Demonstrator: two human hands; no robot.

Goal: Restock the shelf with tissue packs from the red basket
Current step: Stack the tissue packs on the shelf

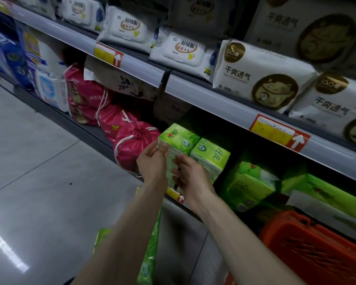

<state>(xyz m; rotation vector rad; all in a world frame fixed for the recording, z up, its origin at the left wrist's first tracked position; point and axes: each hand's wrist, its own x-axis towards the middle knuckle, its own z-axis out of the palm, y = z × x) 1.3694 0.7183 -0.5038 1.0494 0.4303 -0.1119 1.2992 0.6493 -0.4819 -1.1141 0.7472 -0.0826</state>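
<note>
A green tissue pack (180, 138) stands at the front edge of the lower shelf (95, 130). My left hand (152, 161) grips its left side and my right hand (188, 174) holds its front face, fingers curled against it. A second green pack (211, 154) stands right beside it, touching. More green packs (249, 186) lie further right on the same shelf. The red basket (314, 251) sits at the lower right, below the shelf. Other green packs (150, 251) show under my left forearm, partly hidden.
Pink drawstring bags (132, 145) crowd the shelf just left of the held pack. Above runs a shelf rail with price tags (275, 133) and white wipe and tissue packs (261, 77). Grey tiled floor (39, 182) spreads to the left.
</note>
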